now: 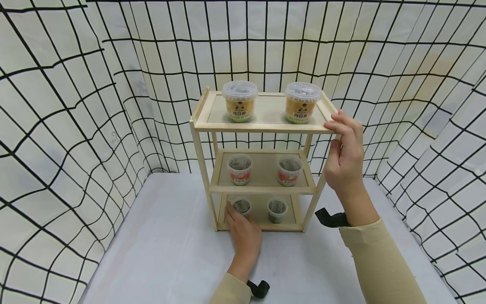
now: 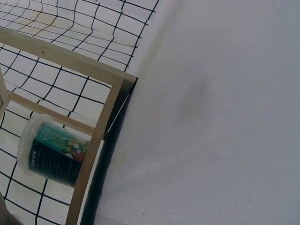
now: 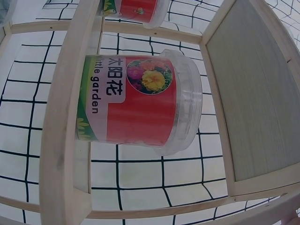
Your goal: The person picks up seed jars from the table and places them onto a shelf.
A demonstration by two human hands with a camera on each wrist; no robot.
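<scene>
Hands on shelf — right grip clamped on top corner, left grip flat, fingers apart.

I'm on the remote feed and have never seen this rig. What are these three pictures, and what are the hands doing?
No machine here: a person works with two bare hands, wearing three cameras. The wide picture comes from the head; the other two from the wrists. A three-tier wooden shelf stands on a white table inside gridded cloth walls. Each tier carries two lidded cups: orange cups on top, red cups in the middle, dark green cups at the bottom. The right hand grips the top tier's right front corner. The left hand rests at the bottom tier's front edge, fingers beside a green cup; whether they touch it is unclear.
</scene>
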